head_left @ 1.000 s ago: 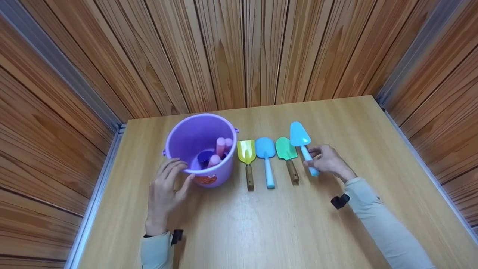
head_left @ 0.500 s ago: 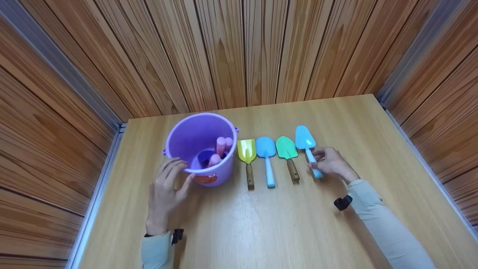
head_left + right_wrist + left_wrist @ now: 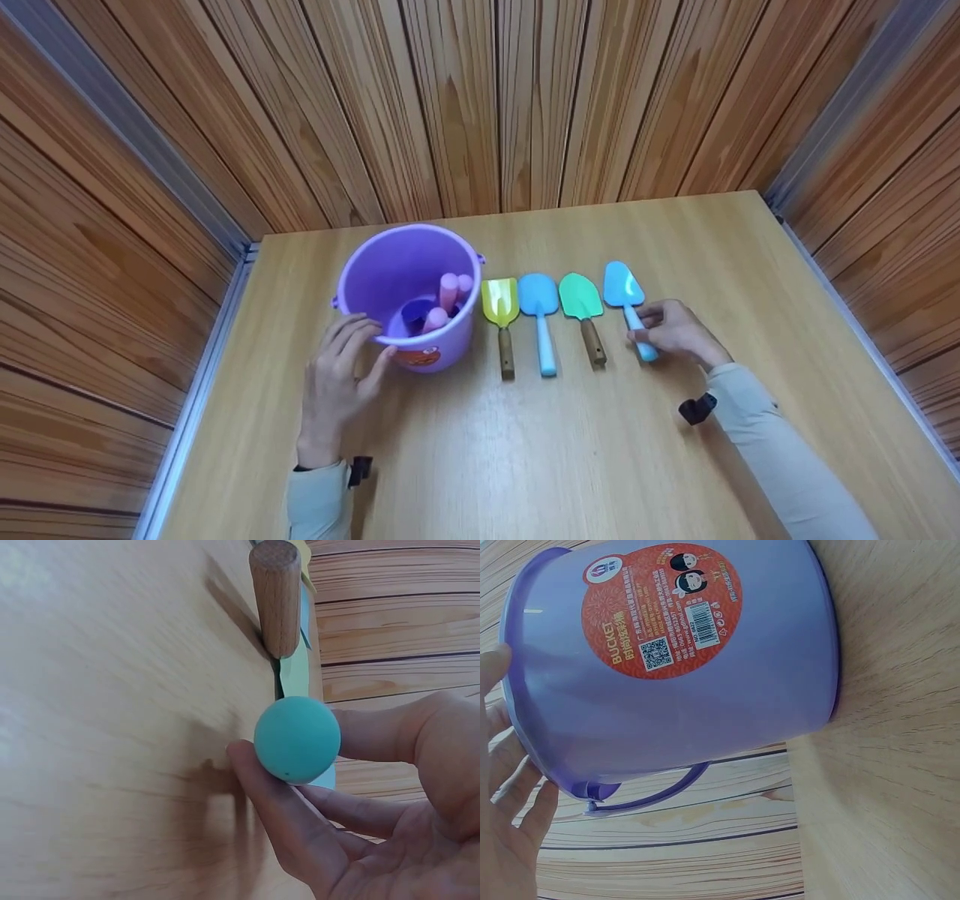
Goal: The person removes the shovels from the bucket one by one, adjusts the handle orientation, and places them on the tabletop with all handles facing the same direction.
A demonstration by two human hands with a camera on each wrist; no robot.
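Observation:
My left hand [image 3: 334, 379] holds the near rim of a purple bucket [image 3: 450, 345], fingers over the edge and thumb on the outer side. The left wrist view shows the bucket's red round label [image 3: 660, 611]. My right hand [image 3: 675, 330] pinches the handle of a light blue trowel [image 3: 622, 285]; its round handle end [image 3: 296, 739] faces the right wrist camera. To its left lie a green trowel [image 3: 580, 296] with a wooden handle, a blue shovel [image 3: 538, 294], and a yellow shovel [image 3: 500, 300] with a wooden handle.
Inside the bucket are a dark purple piece [image 3: 416, 313] and several pink handles [image 3: 448, 291]; their lower parts are hidden. The wooden table [image 3: 480, 465] is bordered by wood-panel walls [image 3: 480, 105] at the back and sides.
The light blue trowel has moved right and toward me in my right hand, into line with the other tools. My left hand has stayed at the bucket rim.

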